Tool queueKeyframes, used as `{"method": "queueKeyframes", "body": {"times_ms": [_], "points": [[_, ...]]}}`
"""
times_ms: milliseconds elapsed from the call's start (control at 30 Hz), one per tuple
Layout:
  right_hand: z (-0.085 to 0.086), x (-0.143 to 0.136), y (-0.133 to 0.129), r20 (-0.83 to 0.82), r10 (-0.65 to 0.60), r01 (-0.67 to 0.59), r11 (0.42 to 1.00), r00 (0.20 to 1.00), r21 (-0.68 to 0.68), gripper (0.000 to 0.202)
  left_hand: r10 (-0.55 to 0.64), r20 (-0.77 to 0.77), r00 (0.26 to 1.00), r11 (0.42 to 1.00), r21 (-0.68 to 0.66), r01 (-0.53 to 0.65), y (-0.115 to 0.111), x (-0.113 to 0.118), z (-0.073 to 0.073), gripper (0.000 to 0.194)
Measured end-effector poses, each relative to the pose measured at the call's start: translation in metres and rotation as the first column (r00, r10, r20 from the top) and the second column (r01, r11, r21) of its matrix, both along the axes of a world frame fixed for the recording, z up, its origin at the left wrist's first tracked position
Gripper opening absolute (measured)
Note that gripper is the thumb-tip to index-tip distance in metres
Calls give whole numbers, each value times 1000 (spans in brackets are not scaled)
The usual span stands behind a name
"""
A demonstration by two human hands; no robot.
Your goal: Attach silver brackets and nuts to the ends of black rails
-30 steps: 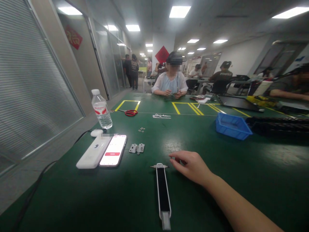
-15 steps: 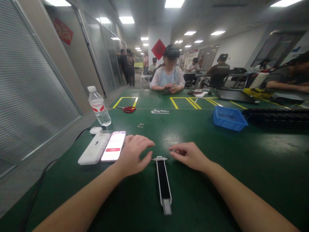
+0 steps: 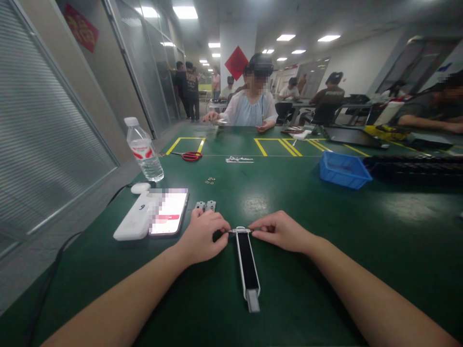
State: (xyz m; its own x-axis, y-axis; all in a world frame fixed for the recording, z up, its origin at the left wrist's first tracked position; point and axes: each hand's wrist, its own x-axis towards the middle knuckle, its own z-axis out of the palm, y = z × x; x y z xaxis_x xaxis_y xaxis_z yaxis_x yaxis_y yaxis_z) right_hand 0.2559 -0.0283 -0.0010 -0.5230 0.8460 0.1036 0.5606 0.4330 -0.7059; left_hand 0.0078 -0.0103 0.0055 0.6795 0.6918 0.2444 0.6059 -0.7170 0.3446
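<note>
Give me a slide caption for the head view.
Both hands, left hand and right hand, pinch the far end of a long black-and-white rail.

Our hands point(image 3: 202, 236) point(image 3: 280, 231) flanking the rail's point(image 3: 248, 262) far end, phone point(image 3: 169, 212) left, hinge point(image 3: 205, 206) behind, bin point(image 3: 343, 169) far right

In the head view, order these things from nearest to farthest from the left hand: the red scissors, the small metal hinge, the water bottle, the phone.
1. Small metal hinge: just beyond the knuckles of the left hand.
2. Phone: lying flat to the hand's left.
3. Water bottle: standing farther back on the left.
4. Red scissors: farthest, by the yellow tape lines.
</note>
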Motion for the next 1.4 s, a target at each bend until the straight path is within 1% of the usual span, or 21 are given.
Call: {"method": "queueKeyframes", "body": {"times_ms": [100, 300, 467, 667, 1100, 1233, 1400], "points": [[1, -1, -1, 13, 1, 0, 1000, 1000, -17, 25, 4, -5, 1000, 1000, -6, -4, 0, 0, 1, 15], [1, 1, 0, 65, -10, 11, 1000, 998, -10, 24, 12, -16, 1000, 1000, -2, -12, -1, 0, 2, 15], [2, 3, 0, 62, -11, 11, 1000, 998, -7, 24, 6, 3, 1000, 1000, -1, -6, -1, 0, 2, 16], [3, 2, -1, 62, -8, 8, 1000, 998, 0, 23, 6, -10, 1000, 999, -34, -6, 0, 0, 4, 13], [2, 2, 0, 64, -4, 5, 1000, 998, -9, 23, 9, -10, 1000, 999, -47, -9, -1, 1, 4, 13], [1, 3, 1, 67, -12, 14, 1000, 998, -27, 23, 10, -22, 1000, 999, -39, -11, 0, 0, 2, 13], [3, 2, 1, 77, -11, 13, 1000, 997, -21, 24, 1, -15, 1000, 999, -32, -2, 2, -1, 0, 13]]}}
